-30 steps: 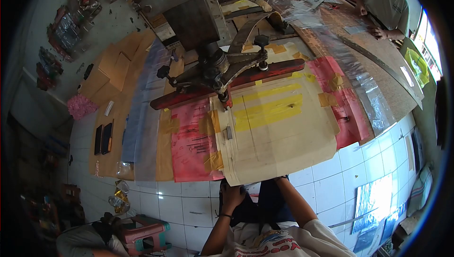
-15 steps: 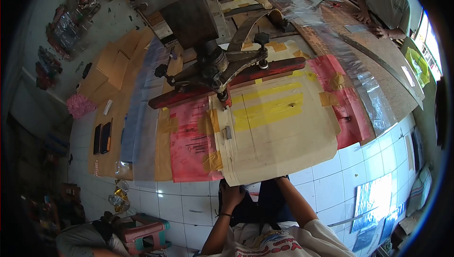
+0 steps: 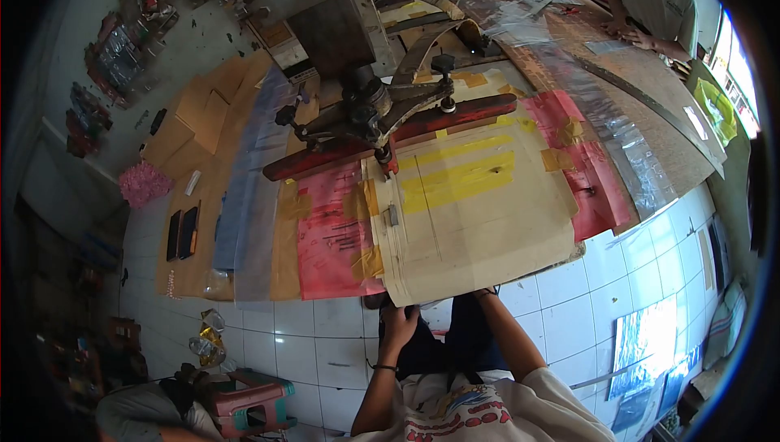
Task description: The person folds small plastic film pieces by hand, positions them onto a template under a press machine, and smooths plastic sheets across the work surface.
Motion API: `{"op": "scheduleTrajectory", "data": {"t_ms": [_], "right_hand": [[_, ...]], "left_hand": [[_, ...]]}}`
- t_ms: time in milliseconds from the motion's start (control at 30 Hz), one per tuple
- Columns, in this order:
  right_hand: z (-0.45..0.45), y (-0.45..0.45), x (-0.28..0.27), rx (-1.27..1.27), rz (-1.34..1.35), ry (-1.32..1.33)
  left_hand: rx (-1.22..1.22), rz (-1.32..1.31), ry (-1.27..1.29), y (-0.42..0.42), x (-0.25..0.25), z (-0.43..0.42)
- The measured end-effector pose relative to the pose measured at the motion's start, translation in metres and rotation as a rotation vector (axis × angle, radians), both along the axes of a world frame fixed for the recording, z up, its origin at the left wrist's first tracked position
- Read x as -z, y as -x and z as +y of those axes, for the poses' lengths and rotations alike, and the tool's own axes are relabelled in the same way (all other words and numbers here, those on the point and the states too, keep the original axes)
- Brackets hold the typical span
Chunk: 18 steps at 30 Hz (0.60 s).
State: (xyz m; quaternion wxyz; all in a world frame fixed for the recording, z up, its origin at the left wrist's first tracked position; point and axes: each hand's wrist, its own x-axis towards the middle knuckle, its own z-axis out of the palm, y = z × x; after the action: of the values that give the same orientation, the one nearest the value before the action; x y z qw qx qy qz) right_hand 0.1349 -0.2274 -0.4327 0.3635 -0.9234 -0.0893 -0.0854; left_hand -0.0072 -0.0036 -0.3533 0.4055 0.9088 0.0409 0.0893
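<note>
My left hand (image 3: pixel 398 325) is just below the front edge of a large beige sheet (image 3: pixel 487 223). Its fingers look curled beside a small dark thing that I cannot make out. Only the wrist end of my right hand (image 3: pixel 486 296) shows; its fingers are hidden under the sheet's edge. Yellow tape strips (image 3: pixel 459 182) and pencil lines mark the sheet, which lies over red plastic (image 3: pixel 333 235) on the worktable. Above the sheet's far side is a long red bar (image 3: pixel 479 115), carried by a dark metal press head (image 3: pixel 366 109) with adjusting knobs.
Bluish clear plastic (image 3: pixel 253 190) and two dark phone-like objects (image 3: pixel 188 232) lie on the left. A curved metal strip (image 3: pixel 642 101) crosses the right side, where another person (image 3: pixel 658 3) stands. A stool (image 3: pixel 252 400) and a seated person (image 3: pixel 146 413) are at lower left.
The view has shifted slightly, so the table edge sits higher and more of my left hand shows. The other person's hands at the right have come closer together.
</note>
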Motion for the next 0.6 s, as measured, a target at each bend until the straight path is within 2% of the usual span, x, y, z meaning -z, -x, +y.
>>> {"op": "scheduleTrajectory", "data": {"t_ms": [100, 200, 300, 367, 433, 533, 600], "right_hand": [[-0.004, -0.002, -0.002, -0.008, -0.003, 0.007], [-0.012, -0.002, -0.004, -0.023, -0.002, 0.017], [-0.026, 0.004, -0.01, -0.058, 0.012, 0.033], [-0.037, 0.012, -0.028, -0.083, 0.053, 0.046], [-0.045, 0.024, -0.078, -0.098, 0.121, 0.023], [-0.05, 0.046, -0.123, 0.082, 0.136, -0.313], [-0.046, 0.067, -0.143, 0.161, 0.004, -0.444]], "left_hand": [[-0.032, -0.052, 0.224, 0.0, -0.024, -0.007], [-0.112, 0.041, 0.41, 0.007, -0.069, -0.021], [0.015, -0.117, 0.509, 0.012, -0.105, -0.03], [0.113, -0.138, 0.604, 0.014, -0.136, -0.036], [0.159, -0.13, 0.668, 0.02, -0.157, -0.041], [0.155, -0.045, 0.701, 0.026, -0.173, -0.047], [0.147, 0.046, 0.7, 0.026, -0.181, -0.049]]}}
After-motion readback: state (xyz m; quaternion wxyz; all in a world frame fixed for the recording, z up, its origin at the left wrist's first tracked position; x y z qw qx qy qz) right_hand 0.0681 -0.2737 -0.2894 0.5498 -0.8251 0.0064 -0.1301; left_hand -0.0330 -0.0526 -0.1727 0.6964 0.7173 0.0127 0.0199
